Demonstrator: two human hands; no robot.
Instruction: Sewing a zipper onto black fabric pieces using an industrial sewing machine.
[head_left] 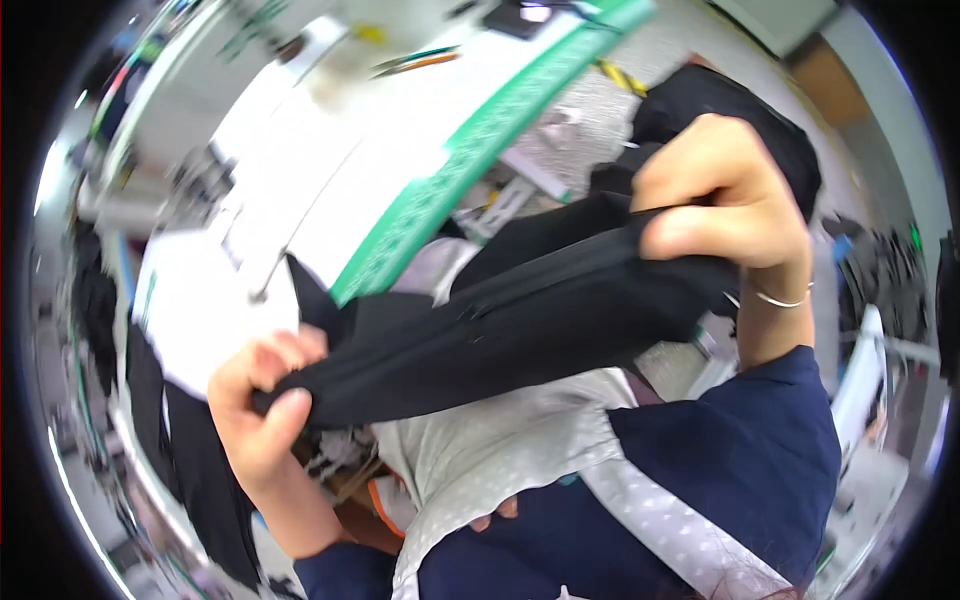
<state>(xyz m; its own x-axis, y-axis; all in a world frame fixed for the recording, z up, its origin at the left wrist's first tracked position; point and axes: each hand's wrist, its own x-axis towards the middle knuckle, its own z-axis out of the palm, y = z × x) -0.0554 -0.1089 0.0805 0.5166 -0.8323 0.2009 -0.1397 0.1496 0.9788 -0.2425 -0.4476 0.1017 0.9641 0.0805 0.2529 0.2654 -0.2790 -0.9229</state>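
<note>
Broad white worktable point(300, 190) across the upper left, smooth and bright, edged by a green strip with pale printed markings point(470, 150). Speckled grey floor beyond, blurred.

Stretched between both hands above the lap: a long piece of black woven fabric point(500, 330), matte, folded lengthwise, with what looks like a stitched seam or zip line along its middle. More black cloth draped over the table edge at lower left point(190, 470). Below it, a pale grey dotted apron point(500, 450) over dark navy sleeves.

Left hand point(262, 400) pinched shut on the lower end of the fabric, thumb on top, fingers curled beneath. Right hand point(725, 200) raised higher, fingers closed over the upper end; thin silver bangle point(780, 298) at that wrist.

Likely light, soft and limp: sags unless held taut, not slippery, not fragile. Best gripped at the two ends or along the firmer seam.
</note>
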